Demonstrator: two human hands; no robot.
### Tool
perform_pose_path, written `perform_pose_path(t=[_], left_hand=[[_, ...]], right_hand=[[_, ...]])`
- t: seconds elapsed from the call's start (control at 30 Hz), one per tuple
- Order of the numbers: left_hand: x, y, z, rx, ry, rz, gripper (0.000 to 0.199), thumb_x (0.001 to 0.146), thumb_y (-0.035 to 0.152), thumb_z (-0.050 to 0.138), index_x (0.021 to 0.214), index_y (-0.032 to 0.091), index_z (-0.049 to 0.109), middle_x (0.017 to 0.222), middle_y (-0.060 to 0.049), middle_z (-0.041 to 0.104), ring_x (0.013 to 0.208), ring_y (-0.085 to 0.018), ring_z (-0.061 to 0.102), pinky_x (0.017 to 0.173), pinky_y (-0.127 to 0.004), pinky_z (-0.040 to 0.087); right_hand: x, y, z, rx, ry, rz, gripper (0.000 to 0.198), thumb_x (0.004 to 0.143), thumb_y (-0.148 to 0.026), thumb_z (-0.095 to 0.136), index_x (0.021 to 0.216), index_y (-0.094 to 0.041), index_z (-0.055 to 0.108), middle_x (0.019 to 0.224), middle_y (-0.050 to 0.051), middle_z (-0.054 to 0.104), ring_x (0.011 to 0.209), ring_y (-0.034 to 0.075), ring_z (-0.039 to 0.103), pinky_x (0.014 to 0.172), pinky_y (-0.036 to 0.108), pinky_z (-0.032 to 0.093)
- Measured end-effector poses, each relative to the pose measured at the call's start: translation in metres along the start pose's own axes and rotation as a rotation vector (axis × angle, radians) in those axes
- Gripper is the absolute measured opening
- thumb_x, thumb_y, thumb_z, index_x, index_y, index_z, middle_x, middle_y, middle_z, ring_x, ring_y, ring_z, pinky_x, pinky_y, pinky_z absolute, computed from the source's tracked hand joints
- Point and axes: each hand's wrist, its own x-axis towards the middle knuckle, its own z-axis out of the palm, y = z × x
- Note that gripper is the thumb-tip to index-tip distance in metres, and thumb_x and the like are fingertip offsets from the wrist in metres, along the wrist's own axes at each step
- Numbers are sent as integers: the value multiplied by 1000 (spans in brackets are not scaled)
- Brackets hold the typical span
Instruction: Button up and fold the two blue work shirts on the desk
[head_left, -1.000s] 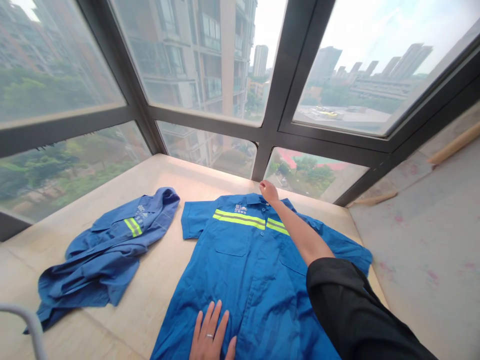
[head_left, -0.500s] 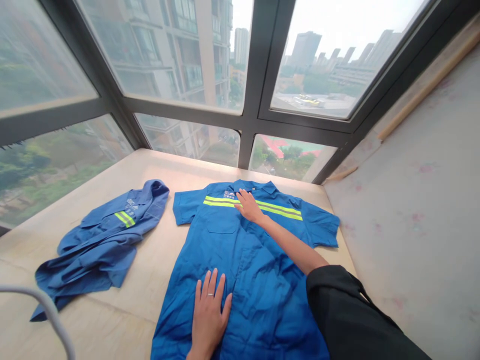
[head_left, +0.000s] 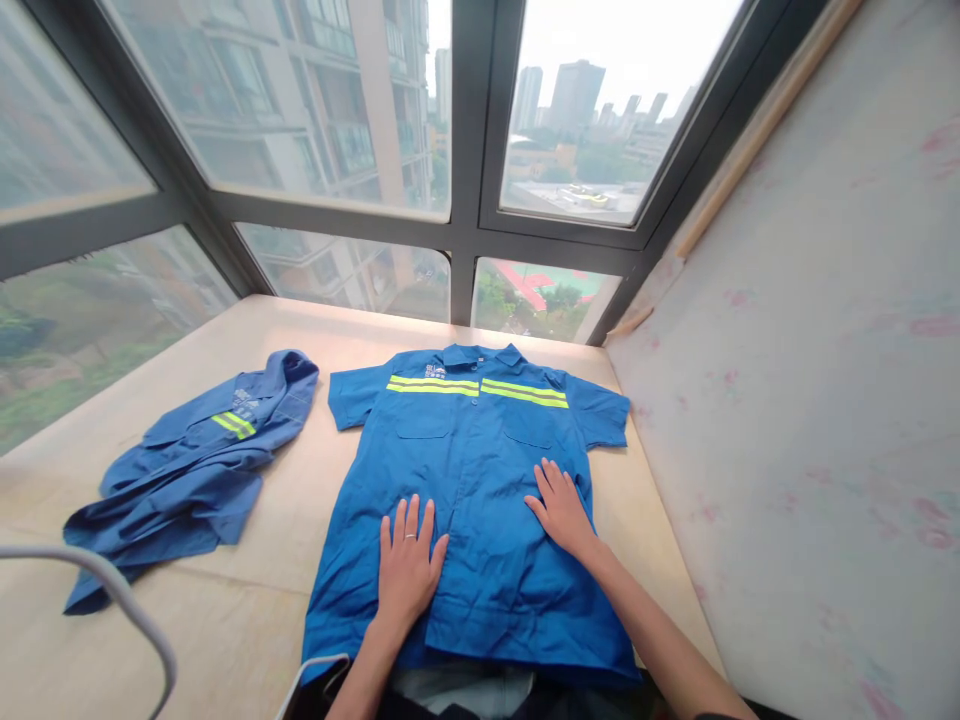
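Observation:
A blue short-sleeved work shirt (head_left: 480,480) with yellow-green reflective stripes lies spread front side up, its collar toward the window. My left hand (head_left: 409,565), with a ring on one finger, rests flat on the lower left part of the shirt, fingers spread. On the shirt's right side, just below the chest pocket, my right hand (head_left: 561,508) lies with its fingers apart. Neither hand grips the cloth. Off to the left, a second blue work garment (head_left: 202,460) with a short reflective stripe lies crumpled.
Both garments are on a pale wooden surface (head_left: 247,620) that meets the window frame (head_left: 465,240) at the back. A floral-patterned wall (head_left: 795,400) bounds the right side. At the lower left, a grey curved tube (head_left: 120,590) crosses the view.
My right hand has moved from the shirt's upper chest down to its right side, and the shirt front now looks flatter. My left hand stays on the lower left. The view has shifted slightly.

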Motion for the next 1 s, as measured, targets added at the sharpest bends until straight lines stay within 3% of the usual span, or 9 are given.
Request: perform_pose_path(t=[0.1,0.3,0.5,0.63,0.83,0.93,1.0], left_hand=[[2,-1,1,18,-22,-7,53,97,42,44,143,17,51,151,-16,45,140,-36,37,113,-58,27],[24,1,2,21,-142,-75,57,97,46,40,145,15,48,154,-17,40,143,-37,33,116,-58,22],[60,2,9,-27,-227,-75,64,96,49,40,148,13,43,157,-19,34,146,-38,27,118,-58,16],[70,2,7,-84,-319,-40,65,95,50,43,149,13,42,158,-18,31,148,-37,23,119,-57,15],[40,7,-13,-172,-467,-30,62,94,44,47,147,13,44,157,-19,32,147,-37,25,117,-55,24],[8,16,-21,-193,-475,-39,60,93,41,50,146,14,46,156,-20,34,147,-37,27,116,-55,25],[-12,25,-25,-194,-457,-33,66,90,46,55,146,14,45,157,-20,33,147,-38,25,117,-58,23]], right_hand=[[-9,4,5,-26,54,-36,61,97,-49,38,154,-26,35,159,10,29,149,27,25,121,49,22],[23,12,8,-85,193,-129,60,101,-47,33,148,-10,43,155,19,37,144,32,34,116,52,28],[52,30,-3,-93,180,-146,60,101,-46,32,146,-7,45,154,21,39,144,32,34,116,50,27],[61,43,-10,-72,173,-132,62,100,-46,34,145,-4,45,153,23,38,144,34,33,116,50,25],[54,45,-14,18,144,-83,63,99,-43,38,145,-1,42,153,26,37,145,36,30,116,56,23],[25,18,-16,96,189,-86,66,99,-44,39,149,-2,35,155,27,32,147,37,25,116,60,22],[-4,-14,-17,166,200,-193,66,99,-44,40,152,-5,30,156,25,32,148,34,23,117,57,22]])
